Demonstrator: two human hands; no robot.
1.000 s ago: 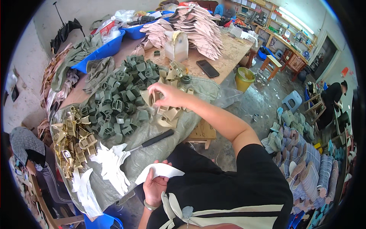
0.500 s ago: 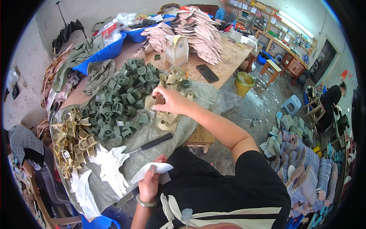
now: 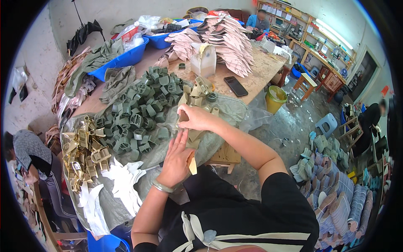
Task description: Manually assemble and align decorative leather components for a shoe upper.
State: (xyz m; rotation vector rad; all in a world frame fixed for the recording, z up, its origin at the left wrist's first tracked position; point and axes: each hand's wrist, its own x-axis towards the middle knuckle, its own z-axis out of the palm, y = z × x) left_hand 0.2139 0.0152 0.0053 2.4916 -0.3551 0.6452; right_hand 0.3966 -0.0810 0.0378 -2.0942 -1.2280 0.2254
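My right hand (image 3: 196, 118) pinches a tan cut shoe piece (image 3: 183, 116) above the plastic-covered table (image 3: 228, 110). My left hand (image 3: 175, 158), a bracelet on its wrist, reaches up just below it with fingers stretched toward that piece. A tan strip (image 3: 192, 164) sticks out from under its thumb. More tan pieces (image 3: 196, 91) lie heaped just beyond my right hand. A big pile of folded green pieces (image 3: 138, 105) lies to the left of both hands.
Gold pieces (image 3: 84, 147) and white cut-outs (image 3: 121, 185) lie at the near left. A phone (image 3: 235, 86), a white jug (image 3: 203, 61), stacked pink insoles (image 3: 226, 38) and blue tubs (image 3: 121, 61) sit farther back. A yellow bucket (image 3: 275, 98) and blue stool (image 3: 327, 124) stand right. A person (image 3: 25, 151) crouches left.
My left hand, which held a white piece near my body, has come up to the tan piece under my right hand; the white piece is gone from it. My right hand drew slightly closer.
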